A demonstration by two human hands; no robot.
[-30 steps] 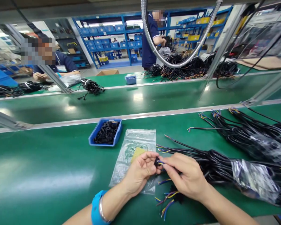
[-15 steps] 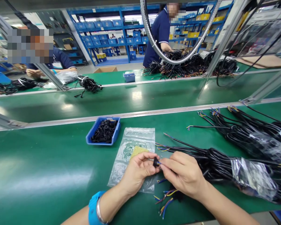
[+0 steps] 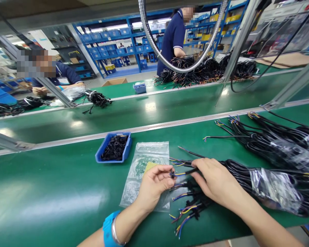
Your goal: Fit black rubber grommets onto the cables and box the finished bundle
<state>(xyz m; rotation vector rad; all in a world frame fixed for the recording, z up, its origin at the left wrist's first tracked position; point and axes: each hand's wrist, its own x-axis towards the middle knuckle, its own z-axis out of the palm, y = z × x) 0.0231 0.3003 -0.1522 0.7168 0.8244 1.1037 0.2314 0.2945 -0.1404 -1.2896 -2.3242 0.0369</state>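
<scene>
My left hand (image 3: 153, 187) pinches a small black grommet (image 3: 172, 174) between thumb and fingers, above a clear zip bag (image 3: 134, 181). Coloured wires, blue and yellow among them, run from the grommet into a black cable (image 3: 189, 172). Further back along that cable, my right hand (image 3: 217, 180) closes round it, thumb below and fingers on top. Beneath the hands lie several other cable ends with bare coloured wires (image 3: 184, 224), some with black pieces on them. A yellow piece (image 3: 150, 166) shows at the bag, partly behind my left hand.
A blue bin (image 3: 127, 152) of black parts stands at the left. Bundled black cables (image 3: 237, 166) wrapped in clear film fill the right side. A metal rail (image 3: 154, 127) borders the green bench (image 3: 54, 192). Two people work beyond it, and a metal hose (image 3: 154, 48) hangs overhead.
My right hand has moved right, from the wires beside the grommet back onto the black cable. More wire now shows between the hands. My left hand keeps its pinch.
</scene>
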